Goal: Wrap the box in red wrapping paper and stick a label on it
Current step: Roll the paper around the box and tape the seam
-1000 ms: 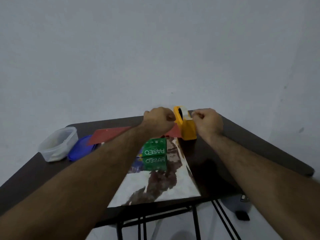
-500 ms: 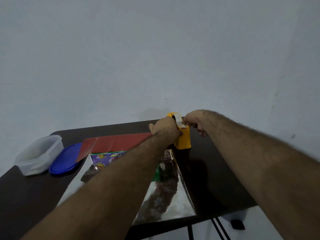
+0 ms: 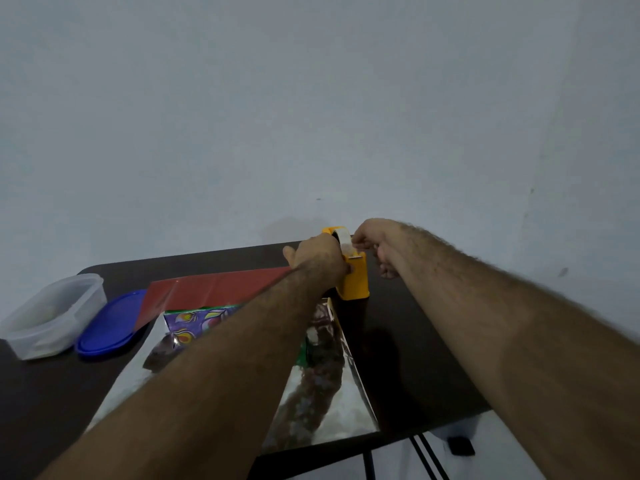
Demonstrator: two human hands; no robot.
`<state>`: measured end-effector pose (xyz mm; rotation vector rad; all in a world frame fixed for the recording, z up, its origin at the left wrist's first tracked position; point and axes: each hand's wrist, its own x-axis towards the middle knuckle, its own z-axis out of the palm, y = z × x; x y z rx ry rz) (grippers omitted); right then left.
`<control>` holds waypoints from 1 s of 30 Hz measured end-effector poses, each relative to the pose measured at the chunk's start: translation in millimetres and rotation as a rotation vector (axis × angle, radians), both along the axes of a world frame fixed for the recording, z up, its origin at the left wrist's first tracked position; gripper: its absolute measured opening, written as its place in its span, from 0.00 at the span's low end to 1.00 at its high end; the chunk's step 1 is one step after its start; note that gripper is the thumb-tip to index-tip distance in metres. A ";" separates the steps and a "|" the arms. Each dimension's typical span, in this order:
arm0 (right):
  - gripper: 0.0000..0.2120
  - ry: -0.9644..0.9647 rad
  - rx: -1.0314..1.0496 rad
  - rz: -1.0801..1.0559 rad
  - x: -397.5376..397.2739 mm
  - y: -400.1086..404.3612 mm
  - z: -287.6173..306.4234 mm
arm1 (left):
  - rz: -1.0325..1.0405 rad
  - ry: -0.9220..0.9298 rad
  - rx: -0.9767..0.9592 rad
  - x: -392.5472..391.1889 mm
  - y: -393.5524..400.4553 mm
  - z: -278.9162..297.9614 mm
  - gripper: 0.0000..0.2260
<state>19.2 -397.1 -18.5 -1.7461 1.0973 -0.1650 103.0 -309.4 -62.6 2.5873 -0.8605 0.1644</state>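
A yellow tape dispenser (image 3: 356, 282) stands at the far side of the dark table (image 3: 408, 348). My left hand (image 3: 318, 254) grips its left side. My right hand (image 3: 374, 239) pinches the end of the tape (image 3: 346, 242) at the top of the dispenser. The tissue box (image 3: 201, 318), purple and green, lies on the sheet of wrapping paper (image 3: 329, 410), silver side up, and is mostly hidden by my left forearm. The sheet's red side (image 3: 207, 292) shows where its far edge turns up behind the box.
A clear plastic container (image 3: 52, 320) and its blue lid (image 3: 107, 327) sit at the table's left. The wall rises just behind the table. The table's front edge and black legs (image 3: 426, 455) show at the bottom right, with a dark object (image 3: 460, 445) on the floor.
The view has swung right and down. My left hand moved from beside the dispenser onto its side, and my right hand rose to the tape at its top.
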 end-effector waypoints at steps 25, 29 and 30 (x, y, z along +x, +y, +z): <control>0.05 -0.212 -0.425 -0.200 -38.7 10.8 -68.6 | -0.021 -0.083 0.064 -9.5 9.7 5.7 0.10; 0.05 -0.457 -0.440 0.034 -39.1 15.5 -48.4 | -0.108 0.137 -0.329 -2.6 29.8 15.9 0.07; 0.06 -0.466 -0.453 0.081 -39.0 16.4 -43.1 | -0.160 0.247 -0.462 0.7 38.8 20.5 0.06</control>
